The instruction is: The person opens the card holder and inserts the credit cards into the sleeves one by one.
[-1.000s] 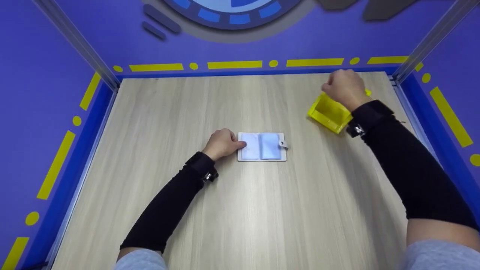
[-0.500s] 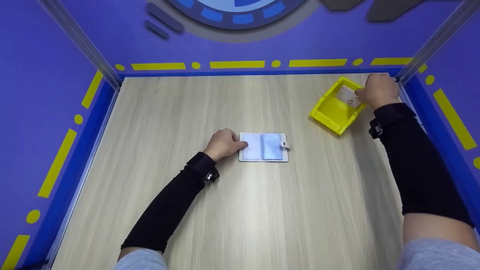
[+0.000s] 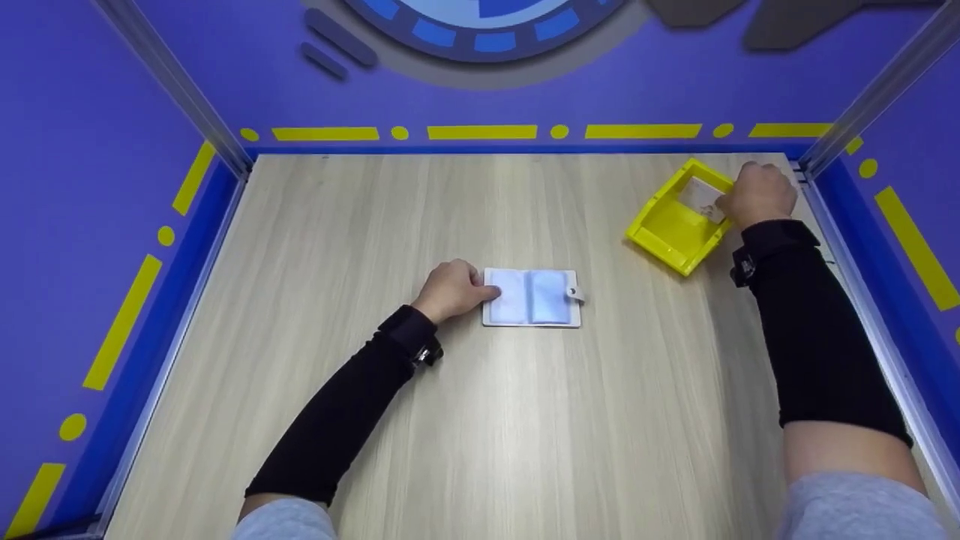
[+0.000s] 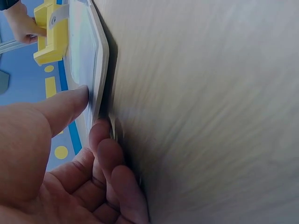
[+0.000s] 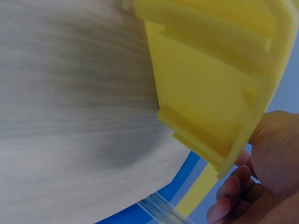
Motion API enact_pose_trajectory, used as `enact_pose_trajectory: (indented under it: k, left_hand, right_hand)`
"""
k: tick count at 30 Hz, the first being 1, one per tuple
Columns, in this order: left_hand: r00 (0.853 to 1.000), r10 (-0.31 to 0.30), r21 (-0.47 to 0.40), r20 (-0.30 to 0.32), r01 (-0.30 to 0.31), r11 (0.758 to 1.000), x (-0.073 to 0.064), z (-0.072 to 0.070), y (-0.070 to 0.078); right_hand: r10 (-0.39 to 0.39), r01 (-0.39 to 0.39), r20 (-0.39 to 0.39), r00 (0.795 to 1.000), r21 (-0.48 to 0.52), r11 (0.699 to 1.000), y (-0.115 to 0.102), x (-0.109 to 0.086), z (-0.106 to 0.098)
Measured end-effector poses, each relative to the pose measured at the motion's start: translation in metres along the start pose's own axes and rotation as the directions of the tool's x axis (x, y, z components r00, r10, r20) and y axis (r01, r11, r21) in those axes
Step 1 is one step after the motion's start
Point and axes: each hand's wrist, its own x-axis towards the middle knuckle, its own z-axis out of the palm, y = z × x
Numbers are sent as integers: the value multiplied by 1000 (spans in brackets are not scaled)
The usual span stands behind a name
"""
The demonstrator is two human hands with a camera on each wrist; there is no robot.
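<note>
An open white card holder [image 3: 511, 298] with clear bluish sleeves and a snap tab lies flat near the middle of the table. My left hand [image 3: 452, 290] pinches its left edge; in the left wrist view the thumb [image 4: 74, 105] presses on top, with curled fingers at the lower edge. At the back right sits a yellow bin [image 3: 660, 244] with a pale printed card [image 3: 697, 196] leaning inside. My right hand [image 3: 761, 196] is at the bin's right wall, its thumb side reaching over the rim to the card. Its fingertips are hidden behind the wall in the right wrist view.
A pale wood-grain table [image 3: 420, 435] fills the space, bordered by blue panels [image 3: 480, 97] with yellow dashes at the back and both sides. Metal posts [image 3: 176, 82] stand at the rear corners. The bin is close to the right rear corner.
My right hand has gone from above the bin to its right side, uncovering the card inside. The left hand and card holder keep their place; the head view has shifted slightly.
</note>
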Motion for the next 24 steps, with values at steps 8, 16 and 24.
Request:
enact_pose_trajectory:
  k: [8, 16, 24]
  left_hand:
    - [1000, 17, 6, -18, -17, 1000, 0, -2, 2]
    - [1000, 9, 10, -8, -9, 1000, 2, 0, -1]
    - [1000, 13, 5, -13, -13, 1000, 0, 2, -1]
  right_hand:
    - [-75, 76, -44, 996, 25, 997, 5, -5, -9]
    - [-82, 81, 20, 996, 40, 996, 7, -8, -20]
    - [-119, 125, -68, 991, 87, 988, 10, -12, -22]
